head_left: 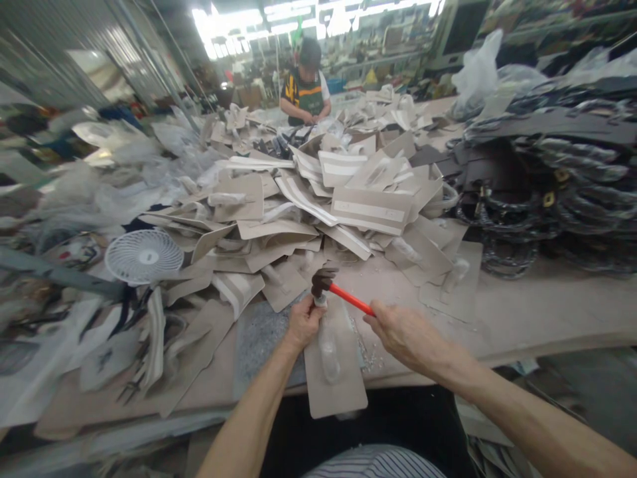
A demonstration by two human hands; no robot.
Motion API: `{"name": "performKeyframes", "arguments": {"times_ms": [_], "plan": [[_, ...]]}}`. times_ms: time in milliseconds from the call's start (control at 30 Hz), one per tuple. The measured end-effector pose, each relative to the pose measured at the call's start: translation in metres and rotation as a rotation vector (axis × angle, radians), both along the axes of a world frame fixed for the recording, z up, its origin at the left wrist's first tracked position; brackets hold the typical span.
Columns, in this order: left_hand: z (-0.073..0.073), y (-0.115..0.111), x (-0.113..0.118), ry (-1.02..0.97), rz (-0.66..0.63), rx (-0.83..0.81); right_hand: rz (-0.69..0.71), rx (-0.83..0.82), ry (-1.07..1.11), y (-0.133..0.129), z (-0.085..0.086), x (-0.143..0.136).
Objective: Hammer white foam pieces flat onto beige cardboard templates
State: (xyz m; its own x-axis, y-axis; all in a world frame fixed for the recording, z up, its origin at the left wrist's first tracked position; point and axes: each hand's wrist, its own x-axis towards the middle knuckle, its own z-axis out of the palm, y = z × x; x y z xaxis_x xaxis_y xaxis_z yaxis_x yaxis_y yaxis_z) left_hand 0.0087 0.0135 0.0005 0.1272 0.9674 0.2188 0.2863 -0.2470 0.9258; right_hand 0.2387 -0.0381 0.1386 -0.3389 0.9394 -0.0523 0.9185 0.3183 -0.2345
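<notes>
My right hand (398,332) grips the red handle of a hammer (351,299), whose dark head is over the tip of my left hand. The fingers of my left hand (303,323) are closed at the upper end of a beige panel (338,392), beside a small whitish piece (321,301) under the hammer head. What the fingertips pinch is too small to tell. A plastic-wrapped handle (329,355) lies on that panel, which overhangs the table's front edge. Under its left side is a grey speckled slab (263,338). Small shiny bits (371,355) are scattered just right of the panel.
A large heap of beige panels (373,209) covers the table's middle. A white fan (144,257) stands at the left, near clear plastic bags (134,192). Dark wrapped pieces (517,192) are stacked at the right. Another person (306,89) is across the table.
</notes>
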Motion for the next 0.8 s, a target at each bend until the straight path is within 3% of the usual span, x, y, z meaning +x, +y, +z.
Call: {"name": "performKeyframes", "arguments": {"times_ms": [133, 200, 267, 400, 633, 733, 800], "plan": [[-0.002, 0.000, -0.001, 0.022, -0.010, 0.005, -0.129, 0.284, 0.221, 0.002, 0.033, -0.002], [-0.002, 0.000, -0.001, 0.027, -0.013, 0.008, -0.199, 0.435, 0.346, 0.000, 0.034, -0.005], [-0.003, 0.000, -0.001, 0.020, -0.009, 0.001, -0.159, 0.409, 0.313, -0.004, 0.019, -0.006], [-0.004, -0.001, 0.000, 0.018, -0.006, -0.026, -0.011, 0.005, 0.014, -0.006, -0.022, 0.003], [-0.007, 0.000, -0.001, 0.003, 0.006, -0.019, -0.212, -0.227, -0.068, -0.005, -0.050, 0.030], [-0.007, 0.000, -0.001, -0.021, 0.008, -0.018, -0.256, -0.155, -0.126, -0.008, -0.066, 0.029], [-0.006, 0.000, 0.000, -0.043, 0.015, -0.021, -0.164, 0.022, -0.091, -0.011, -0.070, 0.017]]}}
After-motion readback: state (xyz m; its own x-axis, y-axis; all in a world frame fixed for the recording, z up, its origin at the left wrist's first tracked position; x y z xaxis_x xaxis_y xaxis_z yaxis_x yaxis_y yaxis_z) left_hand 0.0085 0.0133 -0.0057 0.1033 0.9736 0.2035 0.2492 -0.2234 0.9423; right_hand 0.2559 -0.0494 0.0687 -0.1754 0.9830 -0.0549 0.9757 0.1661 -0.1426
